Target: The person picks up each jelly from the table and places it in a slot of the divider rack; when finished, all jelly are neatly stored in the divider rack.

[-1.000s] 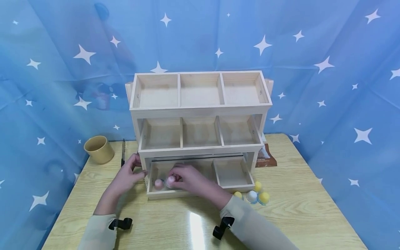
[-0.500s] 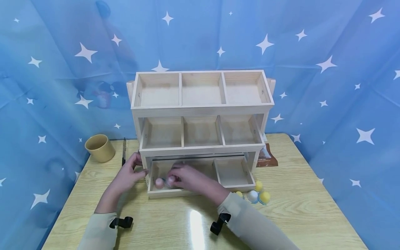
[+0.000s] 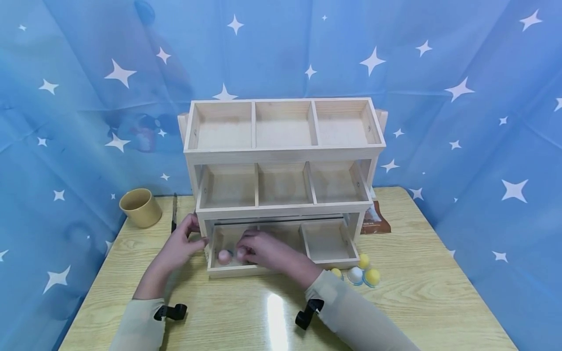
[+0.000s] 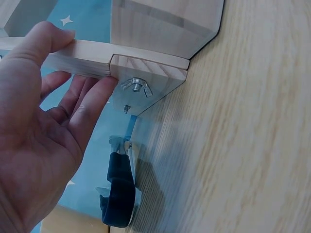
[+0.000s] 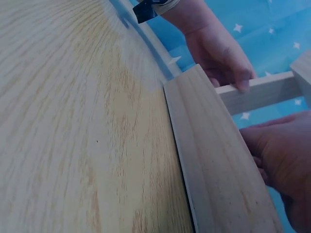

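A three-tier wooden rack (image 3: 283, 157) stands on the table, each tier a tray with three compartments. My left hand (image 3: 180, 246) grips the rack's left upright; in the left wrist view the thumb lies on one side of the wooden post (image 4: 80, 56) and the fingers on the other. Inside the left compartment of the bottom tray (image 3: 237, 274), my right hand (image 3: 265, 249) pinches a small round pink piece (image 3: 241, 254), partly hidden by the fingers. A second pink piece (image 3: 225, 257) sits just left of it. In the right wrist view the tray's front board (image 5: 214, 150) hides the fingertips.
Yellow round pieces (image 3: 372, 277) and a white one (image 3: 355, 275) lie by the tray's front right corner. A tan mug (image 3: 140, 208) and a black-handled knife (image 3: 174, 214) are left of the rack. A brown packet (image 3: 375, 220) lies behind its right side.
The right forearm has shifted slightly left, while the right hand keeps its pinch on the pink piece in the bottom tray. The left hand has stayed on the upright.
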`<action>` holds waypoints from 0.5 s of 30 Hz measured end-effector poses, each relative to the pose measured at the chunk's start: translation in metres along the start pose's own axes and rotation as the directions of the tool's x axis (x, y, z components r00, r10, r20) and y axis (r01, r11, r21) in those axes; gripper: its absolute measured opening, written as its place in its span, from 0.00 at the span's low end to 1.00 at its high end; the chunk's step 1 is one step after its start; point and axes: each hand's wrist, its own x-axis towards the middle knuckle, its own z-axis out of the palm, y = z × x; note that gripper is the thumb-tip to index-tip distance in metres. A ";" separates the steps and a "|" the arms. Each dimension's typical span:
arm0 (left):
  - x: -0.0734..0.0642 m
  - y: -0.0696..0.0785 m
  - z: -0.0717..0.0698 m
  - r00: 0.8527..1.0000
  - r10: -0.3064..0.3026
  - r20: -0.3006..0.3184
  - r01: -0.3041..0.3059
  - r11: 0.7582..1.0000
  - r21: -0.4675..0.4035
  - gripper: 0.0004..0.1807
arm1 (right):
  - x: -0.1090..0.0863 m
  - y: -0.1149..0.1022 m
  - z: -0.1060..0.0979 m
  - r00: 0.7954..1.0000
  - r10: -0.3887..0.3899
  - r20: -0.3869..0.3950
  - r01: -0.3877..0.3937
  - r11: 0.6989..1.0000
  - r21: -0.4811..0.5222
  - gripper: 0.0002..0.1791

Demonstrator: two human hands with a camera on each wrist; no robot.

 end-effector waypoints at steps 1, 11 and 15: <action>0.001 0.000 0.000 1.000 0.003 0.001 -0.003 1.000 -0.001 0.20 | -0.001 0.000 0.000 1.000 0.004 -0.010 -0.004 1.000 0.007 0.13; 0.000 0.001 0.002 1.000 0.016 -0.014 -0.016 1.000 0.007 0.19 | -0.036 -0.012 -0.017 0.983 0.084 -0.162 -0.069 0.993 0.094 0.16; 0.002 -0.001 0.002 1.000 0.010 -0.015 -0.009 0.999 0.033 0.19 | -0.064 -0.014 -0.024 0.969 0.090 -0.230 -0.058 0.988 0.144 0.16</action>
